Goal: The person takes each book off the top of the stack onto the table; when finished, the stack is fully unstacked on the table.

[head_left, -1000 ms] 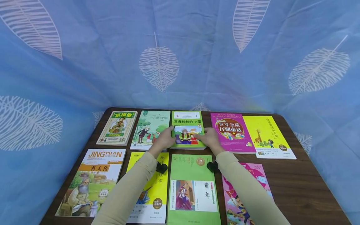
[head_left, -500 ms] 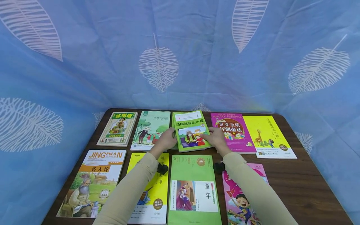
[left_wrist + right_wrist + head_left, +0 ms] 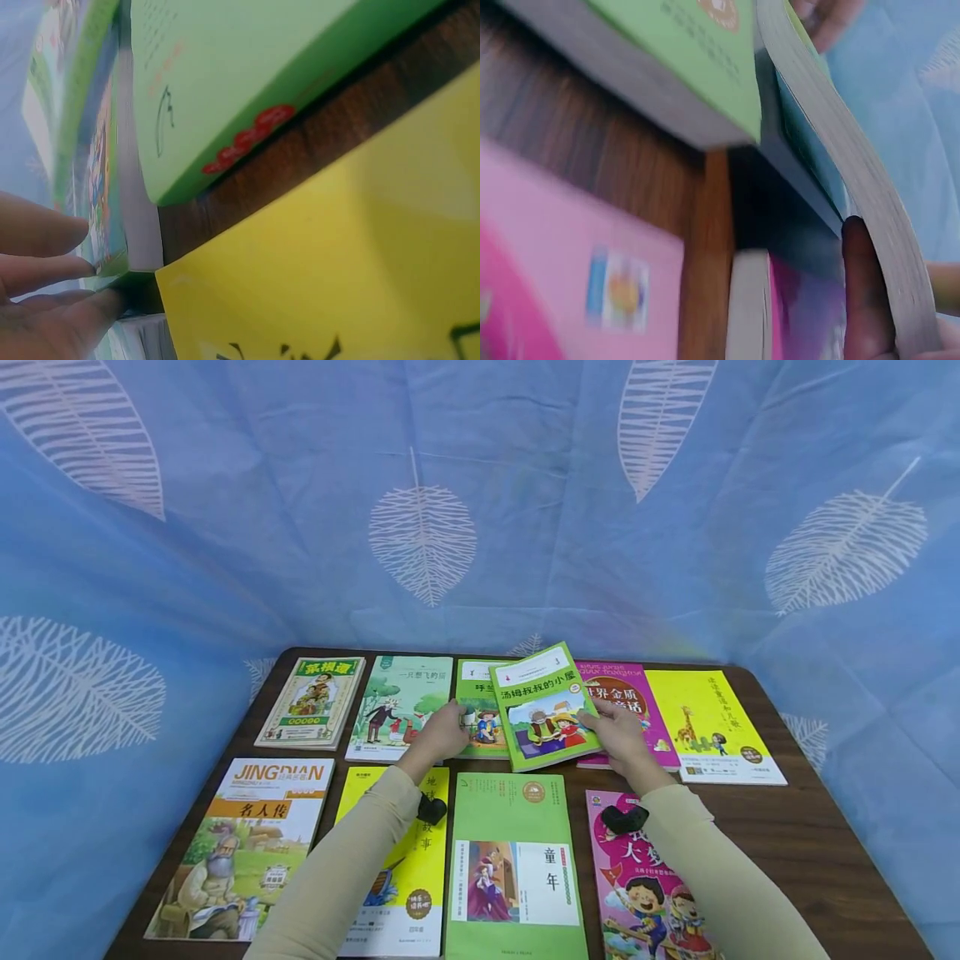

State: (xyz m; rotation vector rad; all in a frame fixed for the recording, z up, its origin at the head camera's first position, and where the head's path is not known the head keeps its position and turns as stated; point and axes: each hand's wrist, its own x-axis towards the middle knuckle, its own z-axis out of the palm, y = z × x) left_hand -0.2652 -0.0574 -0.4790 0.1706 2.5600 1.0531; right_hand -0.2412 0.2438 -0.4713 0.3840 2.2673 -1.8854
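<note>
In the head view, my right hand (image 3: 624,737) holds a green storybook (image 3: 542,706) by its right edge, raised and tilted. The right wrist view shows a finger (image 3: 864,292) beneath its page block (image 3: 870,180) and part of the hand above it. A second green book (image 3: 482,727), partly covered by the raised one, lies on the table. My left hand (image 3: 441,733) is at this lower book's left edge; in the left wrist view its fairly straight fingers (image 3: 49,274) touch the book's corner. The raised book overlaps a purple book (image 3: 637,760) behind it.
A dark wooden table (image 3: 802,835) carries several other books. A pale green book (image 3: 397,702) lies left of my left hand, a yellow one (image 3: 708,718) at right. In front are a green book (image 3: 517,810) and a pink book (image 3: 637,893). Blue curtain (image 3: 525,527) stands behind.
My right hand has lifted the upper green storybook and carried it rightward, tilting it and uncovering the second green book below. The left hand has stayed near the left edge.
</note>
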